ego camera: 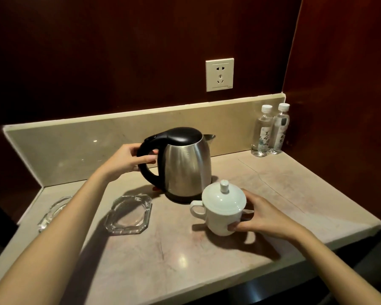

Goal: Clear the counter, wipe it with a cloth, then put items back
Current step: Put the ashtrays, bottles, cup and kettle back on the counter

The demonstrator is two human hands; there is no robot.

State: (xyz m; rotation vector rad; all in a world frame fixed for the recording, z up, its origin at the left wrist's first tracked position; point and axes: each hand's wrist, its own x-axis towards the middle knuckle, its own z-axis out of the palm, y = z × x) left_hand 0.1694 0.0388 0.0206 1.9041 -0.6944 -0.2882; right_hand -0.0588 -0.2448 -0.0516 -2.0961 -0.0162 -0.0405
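Head view: left hand (128, 158) curled round kettle (185, 166) handle, right hand (257, 213) fingers wrapped on lidded cup (221, 208); both mid-surface (295, 194). Advised: lift kettle straight off base, keep cup level so lid stays seated.

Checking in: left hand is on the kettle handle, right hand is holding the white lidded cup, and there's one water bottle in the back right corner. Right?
Not quite: the head view shows two water bottles in that corner, not one. The rest holds: the left hand grips the kettle handle and the right hand holds the white lidded cup.
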